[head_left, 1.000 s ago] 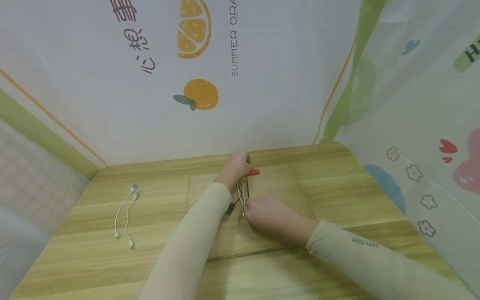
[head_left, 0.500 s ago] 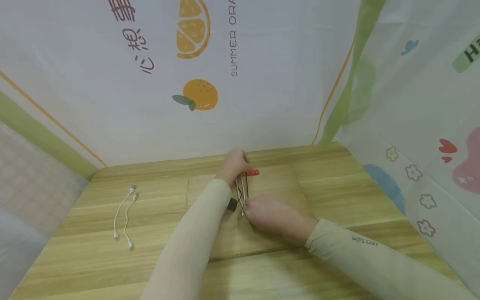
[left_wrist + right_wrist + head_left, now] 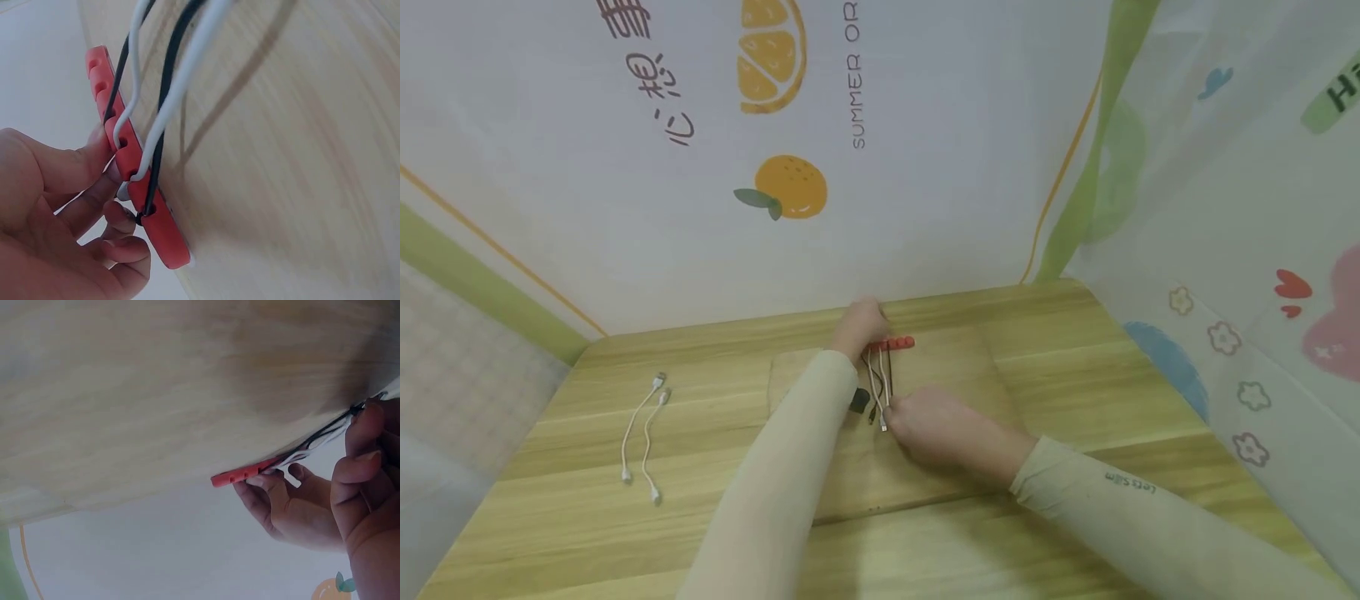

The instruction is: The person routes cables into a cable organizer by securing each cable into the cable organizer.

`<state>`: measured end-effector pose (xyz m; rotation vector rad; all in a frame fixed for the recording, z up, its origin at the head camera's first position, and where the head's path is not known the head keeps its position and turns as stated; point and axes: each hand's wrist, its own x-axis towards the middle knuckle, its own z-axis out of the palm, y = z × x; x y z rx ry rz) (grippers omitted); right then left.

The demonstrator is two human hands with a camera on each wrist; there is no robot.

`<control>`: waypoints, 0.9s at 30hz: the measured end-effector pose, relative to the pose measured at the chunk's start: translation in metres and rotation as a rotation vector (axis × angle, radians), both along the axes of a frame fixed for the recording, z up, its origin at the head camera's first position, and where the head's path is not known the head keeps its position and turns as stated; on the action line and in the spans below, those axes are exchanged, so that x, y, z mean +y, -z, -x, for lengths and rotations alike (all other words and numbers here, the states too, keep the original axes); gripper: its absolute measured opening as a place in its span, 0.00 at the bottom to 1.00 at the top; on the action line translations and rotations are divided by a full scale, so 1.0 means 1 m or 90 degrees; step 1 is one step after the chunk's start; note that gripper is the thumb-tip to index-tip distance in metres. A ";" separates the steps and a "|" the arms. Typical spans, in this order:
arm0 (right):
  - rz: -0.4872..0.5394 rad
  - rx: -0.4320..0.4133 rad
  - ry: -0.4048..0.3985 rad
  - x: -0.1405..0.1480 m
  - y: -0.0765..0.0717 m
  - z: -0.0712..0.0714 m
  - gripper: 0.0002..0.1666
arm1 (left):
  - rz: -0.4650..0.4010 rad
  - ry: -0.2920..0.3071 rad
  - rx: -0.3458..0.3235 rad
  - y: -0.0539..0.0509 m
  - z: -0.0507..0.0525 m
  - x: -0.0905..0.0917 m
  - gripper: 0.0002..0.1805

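Red clip (image 3: 164, 231) lies near the far edge of the board (image 3: 958, 362), on the bench (image 3: 1060, 533). Four cables sit in its slots: thin black cable (image 3: 119, 81), two white cables (image 3: 135, 62), thick black cable (image 3: 167, 72). Two slots at its right end are bare.

Hands are apart. Left hand (image 3: 859, 327) is at the clip's back edge, fingers curled, thumb against it; we can't tell if it pinches a cable end or only presses. Right hand (image 3: 936, 425) is nearer us, thumb and finger pinching the thin black cable, which runs straight to the clip and looks taut.

Risks as we see them:
- Right hand pulls too hard: thin black cable slides through or pops out of its slot. Slots are open on top, so an upward tug is worst.
- Clip drags or tips if the left hand lets off under that tension. We can't tell if it's stuck down.
- White and thick black cables cross between clip and right hand; a sideways sweep could snag them and unseat a neighbour.
- Black block (image 3: 860, 401) sits just beside the left sleeve; an arm brush could tug its cable.

Loose pair (image 3: 647, 433) on the left is well clear of both hands.
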<state>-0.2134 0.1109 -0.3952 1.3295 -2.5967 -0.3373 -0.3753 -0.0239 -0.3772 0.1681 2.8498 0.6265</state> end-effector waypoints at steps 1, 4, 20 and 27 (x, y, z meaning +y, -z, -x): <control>-0.003 0.002 -0.002 0.001 -0.001 0.000 0.04 | -0.001 0.000 0.002 0.000 0.000 0.000 0.21; -0.020 0.024 -0.017 0.004 -0.003 0.000 0.05 | -0.006 0.006 0.001 0.000 -0.001 0.000 0.21; -0.063 0.027 -0.042 0.016 -0.008 0.006 0.03 | -0.045 -0.006 -0.007 0.007 0.000 -0.004 0.10; -0.014 -0.042 -0.011 0.018 -0.005 0.010 0.02 | -0.050 -0.006 0.020 0.007 0.001 -0.006 0.15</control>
